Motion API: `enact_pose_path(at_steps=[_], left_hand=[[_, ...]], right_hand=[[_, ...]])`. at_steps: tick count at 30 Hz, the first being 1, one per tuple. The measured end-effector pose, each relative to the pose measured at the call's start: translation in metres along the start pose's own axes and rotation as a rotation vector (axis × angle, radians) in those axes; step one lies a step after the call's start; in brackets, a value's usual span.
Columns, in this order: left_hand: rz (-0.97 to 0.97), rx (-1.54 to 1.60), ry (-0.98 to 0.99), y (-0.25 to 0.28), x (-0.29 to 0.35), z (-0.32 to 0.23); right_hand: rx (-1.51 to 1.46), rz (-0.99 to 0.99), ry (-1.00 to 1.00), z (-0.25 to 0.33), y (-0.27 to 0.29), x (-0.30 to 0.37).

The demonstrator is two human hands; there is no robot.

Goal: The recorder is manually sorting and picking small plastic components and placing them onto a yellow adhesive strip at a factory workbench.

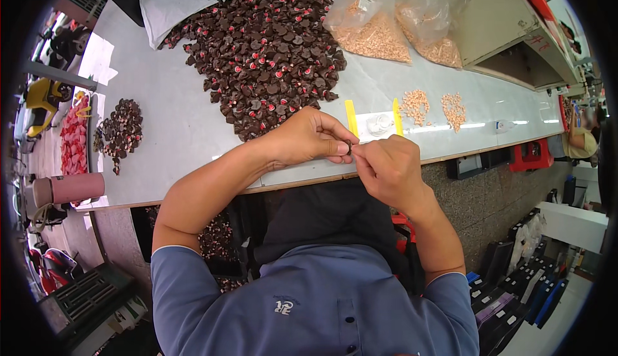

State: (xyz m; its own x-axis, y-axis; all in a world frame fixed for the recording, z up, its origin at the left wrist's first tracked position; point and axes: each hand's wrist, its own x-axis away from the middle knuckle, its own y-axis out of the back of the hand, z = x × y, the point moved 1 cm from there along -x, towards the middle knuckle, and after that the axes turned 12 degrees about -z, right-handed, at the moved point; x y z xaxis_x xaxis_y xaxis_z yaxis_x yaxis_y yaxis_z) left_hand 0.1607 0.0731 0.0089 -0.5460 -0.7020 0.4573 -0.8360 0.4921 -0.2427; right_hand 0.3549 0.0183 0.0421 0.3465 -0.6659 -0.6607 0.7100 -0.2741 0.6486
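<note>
My left hand [308, 140] is closed above the table's front edge, pinching a small dark piece [349, 147] between thumb and fingertips. Meeting it from the right, my right hand [391, 166] has thumb and forefinger pressed together at that piece; anything in this pinch is too small to make out. Just beyond my hands, a white patch edged with yellow tape [351, 119] bears a clear, shiny lump [380, 123]. A broad heap of dark brown pieces with pink-red spots [264, 53] spreads past my left hand. Two small piles of beige bits [415, 107] [454, 111] lie to the right.
Two clear plastic bags of beige bits [373, 37] [440, 50] stand at the back, beside a pale metal box [508, 47]. A smaller dark pile [120, 127], pink-red pieces [74, 138] and a pink cylinder [77, 188] are at left. Dark trays [241, 243] sit below the edge.
</note>
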Motion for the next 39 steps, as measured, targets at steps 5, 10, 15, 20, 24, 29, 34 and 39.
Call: enact_pose_path(at_steps=[5, 10, 15, 20, 24, 29, 34, 39], left_hand=[[0.029, 0.02, -0.015, -0.001, 0.0, 0.002], [0.026, -0.044, -0.004, -0.004, 0.0, -0.004], [0.024, -0.054, 0.015, -0.004, 0.001, -0.005], [0.061, -0.039, -0.005, 0.003, 0.001, -0.001], [0.069, -0.027, 0.014, 0.001, 0.001, -0.001], [0.067, -0.02, 0.028, 0.0, 0.0, -0.001], [0.07, -0.007, 0.019, 0.0, 0.001, -0.001], [0.09, -0.027, -0.002, 0.001, -0.002, 0.0]], right_hand=[[-0.156, -0.084, -0.251, -0.012, 0.012, 0.013], [-0.166, -0.285, -0.637, -0.045, 0.056, 0.037], [0.177, -0.44, -0.785, -0.096, 0.093, 0.08], [0.324, -0.37, -0.814, -0.116, 0.107, 0.091], [0.447, -0.225, -0.828, -0.121, 0.104, 0.085], [0.502, -0.185, -0.861, -0.124, 0.102, 0.078], [0.541, -0.159, -0.851, -0.128, 0.099, 0.076], [0.47, -0.216, -0.87, -0.129, 0.101, 0.08]])
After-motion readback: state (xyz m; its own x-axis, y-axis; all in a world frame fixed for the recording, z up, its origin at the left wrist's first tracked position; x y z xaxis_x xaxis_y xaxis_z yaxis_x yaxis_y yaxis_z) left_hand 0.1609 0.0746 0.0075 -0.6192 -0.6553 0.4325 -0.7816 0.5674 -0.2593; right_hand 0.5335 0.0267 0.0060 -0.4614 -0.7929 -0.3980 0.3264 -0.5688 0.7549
